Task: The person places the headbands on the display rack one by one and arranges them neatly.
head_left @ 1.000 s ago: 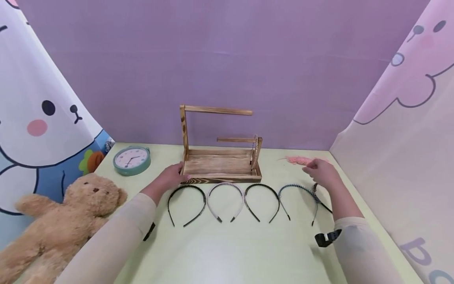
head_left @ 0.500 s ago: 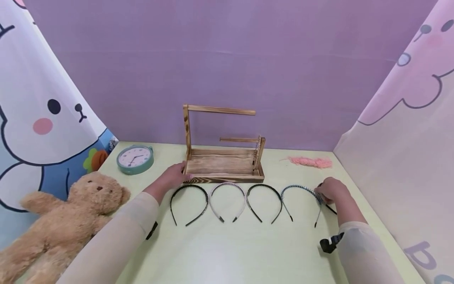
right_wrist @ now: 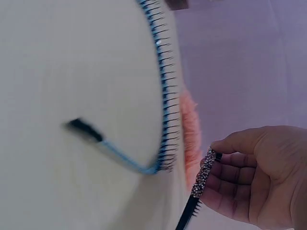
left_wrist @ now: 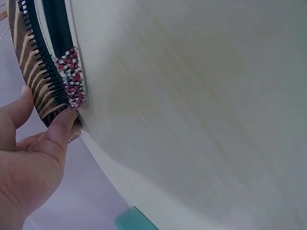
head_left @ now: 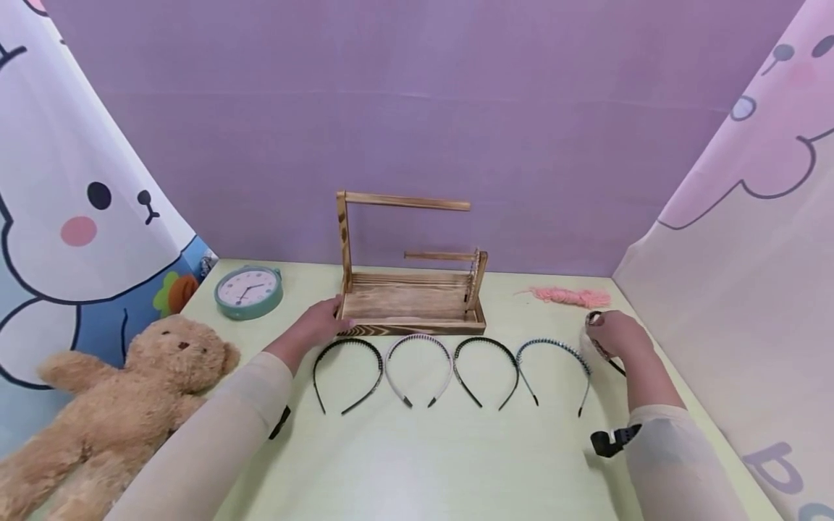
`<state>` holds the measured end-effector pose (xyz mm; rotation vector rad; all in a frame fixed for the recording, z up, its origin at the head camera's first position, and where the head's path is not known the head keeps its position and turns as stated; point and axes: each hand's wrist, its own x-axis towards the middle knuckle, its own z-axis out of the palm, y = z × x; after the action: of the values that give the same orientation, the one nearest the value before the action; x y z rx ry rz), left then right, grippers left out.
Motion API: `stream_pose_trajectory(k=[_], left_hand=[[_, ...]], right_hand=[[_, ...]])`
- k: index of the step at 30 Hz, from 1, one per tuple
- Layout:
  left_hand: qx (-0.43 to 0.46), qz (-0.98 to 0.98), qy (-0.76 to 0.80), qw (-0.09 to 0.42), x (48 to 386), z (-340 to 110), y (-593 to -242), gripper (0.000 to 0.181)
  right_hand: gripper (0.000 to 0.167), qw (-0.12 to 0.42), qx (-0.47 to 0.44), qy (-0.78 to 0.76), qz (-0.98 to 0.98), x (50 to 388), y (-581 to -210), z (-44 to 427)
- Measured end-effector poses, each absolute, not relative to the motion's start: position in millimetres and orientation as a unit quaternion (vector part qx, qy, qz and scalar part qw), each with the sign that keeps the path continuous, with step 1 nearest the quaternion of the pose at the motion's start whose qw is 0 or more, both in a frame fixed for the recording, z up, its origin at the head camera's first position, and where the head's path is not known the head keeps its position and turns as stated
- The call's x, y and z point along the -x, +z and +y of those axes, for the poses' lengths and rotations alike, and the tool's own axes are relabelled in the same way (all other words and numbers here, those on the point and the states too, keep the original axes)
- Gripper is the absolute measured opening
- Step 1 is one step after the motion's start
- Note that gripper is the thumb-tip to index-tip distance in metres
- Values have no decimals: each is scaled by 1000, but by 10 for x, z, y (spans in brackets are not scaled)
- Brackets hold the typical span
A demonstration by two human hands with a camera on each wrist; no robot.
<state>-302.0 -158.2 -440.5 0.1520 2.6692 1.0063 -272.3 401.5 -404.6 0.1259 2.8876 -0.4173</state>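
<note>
At two o'clock, my right hand (head_left: 617,336) pinches the studded headband (right_wrist: 204,173); so narrow a hold might let it twist. My left hand (head_left: 318,323) grips the wooden stand (head_left: 417,328) towards twelve; tugging could shift it.

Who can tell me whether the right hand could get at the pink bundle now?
Likely yes: the pink bundle lies just beyond the right hand; only the headband it pinches seems in the way.

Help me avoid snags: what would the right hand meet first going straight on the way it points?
Probably the pink yarn-like bundle, ahead of the right hand and its sparkly headband; depth is unclear, so both may pass above.
</note>
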Motion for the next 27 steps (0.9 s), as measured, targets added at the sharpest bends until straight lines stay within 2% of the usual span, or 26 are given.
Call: stream_pose_trajectory(k=[8,17,27], left_hand=[[-57,927,346,136,3006,-1582,-4403,76],[-53,925,349,140,3019,-1588,-4416,76],[-59,924,352,140,3048,-1595,-4457,77]], right_hand=[[29,32,-16,-181,983,2710,-3791,3863],[47,3,15,-349,937,2602,-3513,3542],[41,-35,78,-420,904,2333,-3091,3111]])
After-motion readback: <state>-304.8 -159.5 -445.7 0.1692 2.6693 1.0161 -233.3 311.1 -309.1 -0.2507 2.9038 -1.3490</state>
